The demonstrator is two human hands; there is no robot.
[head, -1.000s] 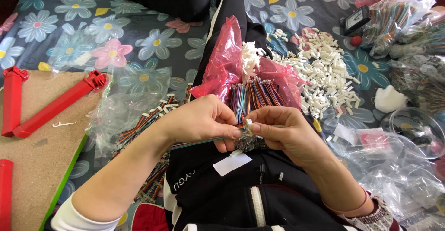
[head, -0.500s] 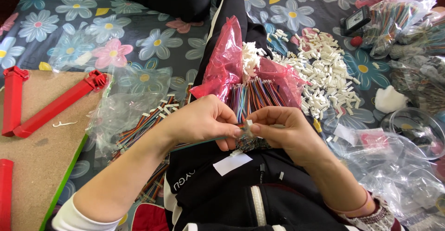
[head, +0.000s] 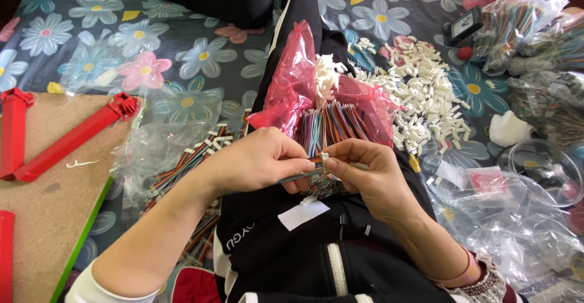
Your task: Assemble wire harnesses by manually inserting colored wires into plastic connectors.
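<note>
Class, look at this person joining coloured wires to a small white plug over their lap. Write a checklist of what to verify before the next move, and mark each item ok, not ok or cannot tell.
1. Left hand pinches the coloured wires: ok.
2. Right hand pinches the small white plug at the fingertips: ok.
3. Wire ends seated fully in the plug: cannot tell, fingers hide the joint.
4. More wires within reach: ok, a striped bundle lies in the pink bag just beyond the hands.
5. More plugs within reach: ok, a white pile lies on the flowered cloth to the right.
6. Colour order of the wires correct: cannot tell.
</note>
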